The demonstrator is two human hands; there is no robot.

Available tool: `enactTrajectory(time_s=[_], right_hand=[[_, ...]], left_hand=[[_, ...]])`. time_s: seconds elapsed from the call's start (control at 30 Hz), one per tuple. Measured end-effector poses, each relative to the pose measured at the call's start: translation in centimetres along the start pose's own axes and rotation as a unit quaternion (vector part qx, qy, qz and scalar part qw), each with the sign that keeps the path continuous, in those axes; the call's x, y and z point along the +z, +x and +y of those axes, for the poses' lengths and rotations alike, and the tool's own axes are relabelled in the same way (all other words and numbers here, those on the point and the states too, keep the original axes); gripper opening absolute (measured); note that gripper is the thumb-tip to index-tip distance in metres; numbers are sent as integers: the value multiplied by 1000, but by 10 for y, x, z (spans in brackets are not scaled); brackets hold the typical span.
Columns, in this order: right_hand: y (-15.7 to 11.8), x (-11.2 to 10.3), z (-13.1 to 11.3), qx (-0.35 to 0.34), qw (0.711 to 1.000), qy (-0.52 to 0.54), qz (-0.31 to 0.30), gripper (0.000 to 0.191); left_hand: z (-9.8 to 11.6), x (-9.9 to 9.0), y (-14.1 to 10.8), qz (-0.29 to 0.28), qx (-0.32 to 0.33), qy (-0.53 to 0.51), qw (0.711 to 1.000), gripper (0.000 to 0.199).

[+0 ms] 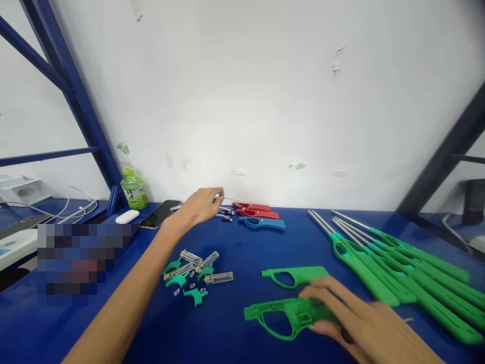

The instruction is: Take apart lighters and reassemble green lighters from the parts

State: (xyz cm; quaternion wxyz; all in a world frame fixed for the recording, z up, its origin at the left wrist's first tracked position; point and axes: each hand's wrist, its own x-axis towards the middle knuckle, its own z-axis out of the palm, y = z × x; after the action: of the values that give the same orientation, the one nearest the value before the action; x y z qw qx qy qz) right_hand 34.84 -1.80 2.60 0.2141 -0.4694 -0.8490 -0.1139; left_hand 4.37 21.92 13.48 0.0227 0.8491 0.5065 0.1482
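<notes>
My left hand (204,203) is raised over the back of the blue table, its fingers pinched on a small dark part with a thin wire. Under my right hand (344,316) lies an open green lighter shell (278,311), its handle end gripped between thumb and fingers. Just behind it rests another green shell half (303,275). Left of the middle are several clear fuel tanks (219,277), teal triggers (196,296) and tiny metal pieces. Black-ended wired parts (227,218) lie near my left hand, beside red shells (259,214) and a blue shell (265,223).
Several green lighters (379,278) with metal tubes lie fanned out on the right. At the back left are a phone (157,214), a white case (128,217) and a green bottle (134,191). The wall (246,101) borders the table's back edge.
</notes>
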Motion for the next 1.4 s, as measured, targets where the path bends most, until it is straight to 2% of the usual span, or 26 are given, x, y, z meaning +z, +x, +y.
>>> enactTrajectory(time_s=[0.1,0.17,0.33,0.47,0.57,0.7,0.77,0.97,1.33,1.4], right_hand=[[23,-11,18,27,999,-5,-44,25],[45,-10,34,43,994,-28,-93,23],[97,17,64,66,991,-32,-116,17],[117,29,70,96,987,-18,-129,36],[115,17,71,97,984,15,-150,39],[103,-8,72,70,970,85,-215,46],[98,-13,71,68,962,108,-243,51],[92,-6,66,63,955,142,-254,46],[88,-2,67,54,961,137,-233,57],[86,-1,69,54,961,131,-236,54]], left_hand=[[-36,18,-9,-36,-18,-3,999,39],[-51,27,-15,-52,-23,-3,998,39],[-62,38,-21,-68,-19,-3,997,39],[-68,44,-20,-77,-5,0,997,38],[-75,50,-18,-76,-6,5,997,37],[-84,56,-13,-73,-10,11,997,37],[-87,58,-12,-72,-10,15,997,36],[-89,61,-13,-70,-12,31,997,36],[-89,59,-13,-86,-19,36,995,38],[-89,59,-13,-87,-16,36,995,37]])
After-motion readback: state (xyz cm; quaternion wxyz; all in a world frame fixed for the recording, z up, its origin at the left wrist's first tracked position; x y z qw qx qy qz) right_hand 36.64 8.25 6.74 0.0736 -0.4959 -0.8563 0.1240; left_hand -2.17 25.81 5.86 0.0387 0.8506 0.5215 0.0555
